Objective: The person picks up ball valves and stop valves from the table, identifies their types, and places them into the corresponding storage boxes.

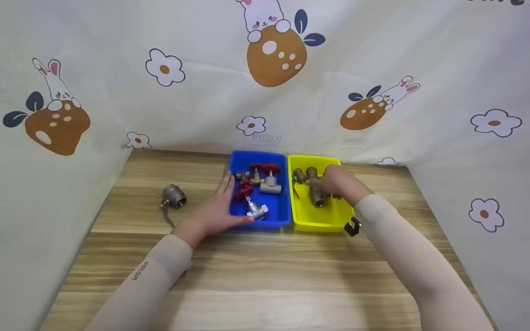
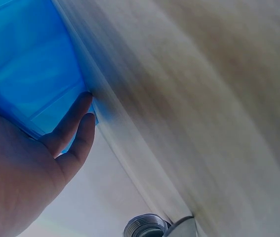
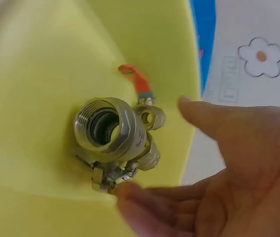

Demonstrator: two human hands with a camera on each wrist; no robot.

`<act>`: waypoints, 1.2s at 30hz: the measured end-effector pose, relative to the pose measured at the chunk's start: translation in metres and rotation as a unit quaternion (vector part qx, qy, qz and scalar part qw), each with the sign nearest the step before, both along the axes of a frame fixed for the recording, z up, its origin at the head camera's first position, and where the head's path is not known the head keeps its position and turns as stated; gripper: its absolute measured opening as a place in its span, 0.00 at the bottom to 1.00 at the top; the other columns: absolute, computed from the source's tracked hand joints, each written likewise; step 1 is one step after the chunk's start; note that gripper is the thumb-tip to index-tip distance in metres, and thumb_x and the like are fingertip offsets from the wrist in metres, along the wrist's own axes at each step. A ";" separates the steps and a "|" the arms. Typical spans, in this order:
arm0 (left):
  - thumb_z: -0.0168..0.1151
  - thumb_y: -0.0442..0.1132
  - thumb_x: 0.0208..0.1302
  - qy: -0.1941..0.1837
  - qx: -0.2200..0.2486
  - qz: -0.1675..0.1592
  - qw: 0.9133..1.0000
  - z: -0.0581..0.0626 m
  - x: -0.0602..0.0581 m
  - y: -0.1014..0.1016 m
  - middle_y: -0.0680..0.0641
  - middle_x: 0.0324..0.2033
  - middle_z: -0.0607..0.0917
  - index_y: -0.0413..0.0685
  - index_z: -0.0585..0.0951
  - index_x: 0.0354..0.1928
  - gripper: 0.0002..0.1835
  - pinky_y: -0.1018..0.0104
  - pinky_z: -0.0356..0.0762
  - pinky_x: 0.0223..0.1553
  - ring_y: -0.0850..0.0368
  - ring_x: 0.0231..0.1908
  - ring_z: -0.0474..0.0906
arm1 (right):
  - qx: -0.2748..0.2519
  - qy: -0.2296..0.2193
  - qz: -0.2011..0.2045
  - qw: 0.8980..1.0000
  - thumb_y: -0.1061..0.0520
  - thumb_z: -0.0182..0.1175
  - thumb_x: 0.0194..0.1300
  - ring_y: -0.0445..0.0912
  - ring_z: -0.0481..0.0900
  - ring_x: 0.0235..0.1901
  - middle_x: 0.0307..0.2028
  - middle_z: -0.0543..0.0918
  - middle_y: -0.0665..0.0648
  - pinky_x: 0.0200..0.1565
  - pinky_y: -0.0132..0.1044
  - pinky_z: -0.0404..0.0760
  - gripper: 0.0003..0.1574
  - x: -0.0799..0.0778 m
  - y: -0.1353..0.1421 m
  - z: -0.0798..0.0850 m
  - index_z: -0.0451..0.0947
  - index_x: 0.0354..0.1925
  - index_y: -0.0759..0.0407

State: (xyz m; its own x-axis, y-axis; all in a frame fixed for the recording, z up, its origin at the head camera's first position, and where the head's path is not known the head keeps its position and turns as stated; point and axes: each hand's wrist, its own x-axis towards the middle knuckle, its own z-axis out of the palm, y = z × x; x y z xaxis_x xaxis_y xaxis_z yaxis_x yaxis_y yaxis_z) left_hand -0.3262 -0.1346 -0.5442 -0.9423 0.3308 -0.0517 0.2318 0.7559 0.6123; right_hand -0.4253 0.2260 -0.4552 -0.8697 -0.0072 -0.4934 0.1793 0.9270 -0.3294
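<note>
Against the left side of the blue bin rests my left hand, fingers extended along its outer wall and thumb near the front rim. Gate valves lie inside that bin, among them a silver valve and a grey valve with a red wheel. My right hand reaches into the yellow bin. In the right wrist view its thumb and fingers are apart beside a large brass ball valve; fingertips are close to its lever, contact unclear. Behind it is a smaller valve with an orange-red lever.
A metal ball valve with a long lever lies on the wooden table, left of the blue bin. The two bins stand side by side near the patterned back cloth. A dark lever end pokes out at the yellow bin's front right corner.
</note>
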 end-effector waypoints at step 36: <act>0.71 0.81 0.59 -0.001 -0.006 0.008 1.000 -0.001 -0.001 -0.001 0.46 0.90 0.31 0.50 0.38 0.91 0.76 0.31 0.65 0.76 0.26 0.81 0.57 | -0.033 0.262 0.177 0.948 0.26 0.63 0.75 0.69 0.46 0.86 0.89 0.34 0.62 0.83 0.66 0.50 0.75 0.086 0.098 -0.090 0.32 0.90 0.63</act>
